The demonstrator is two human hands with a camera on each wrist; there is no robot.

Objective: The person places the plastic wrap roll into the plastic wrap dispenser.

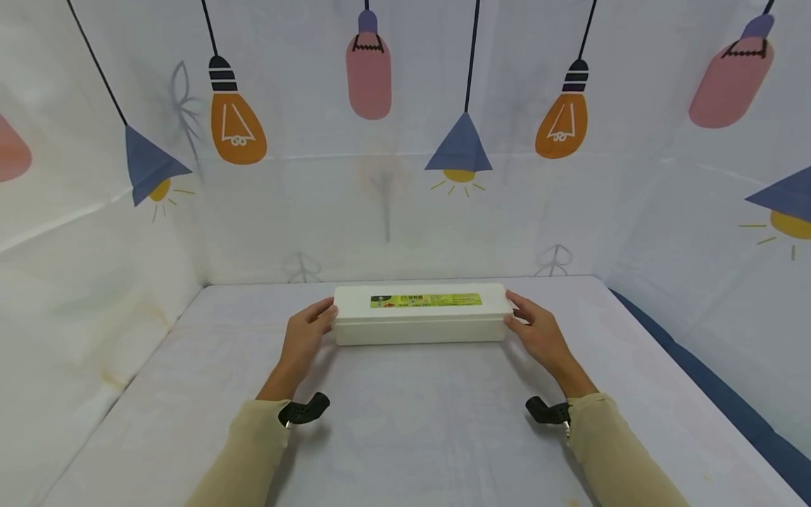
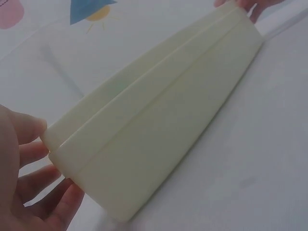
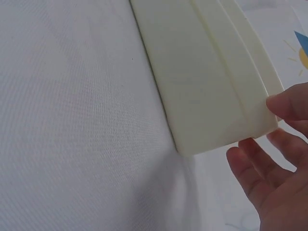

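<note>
A long off-white plastic box [image 1: 421, 331] with a lid lies across the far part of the table. On its lid is a yellow-green label [image 1: 426, 301] with print too small to read. My left hand [image 1: 307, 334] grips the box's left end; in the left wrist view its thumb [image 2: 33, 129] touches the lid's corner and the other fingers curl against the end. The right hand [image 1: 538, 334] holds the opposite end, thumb [image 3: 284, 102] at the lid edge and fingers bent beside the end face. The box's contents are hidden.
A white cloth covers the table [image 1: 431, 422]. White curtains [image 1: 405, 218] printed with lamps and bulbs enclose it at the back and sides. Dark blue fabric [image 1: 703, 387] runs along the right edge. Black straps [image 1: 305, 408] sit on both wrists.
</note>
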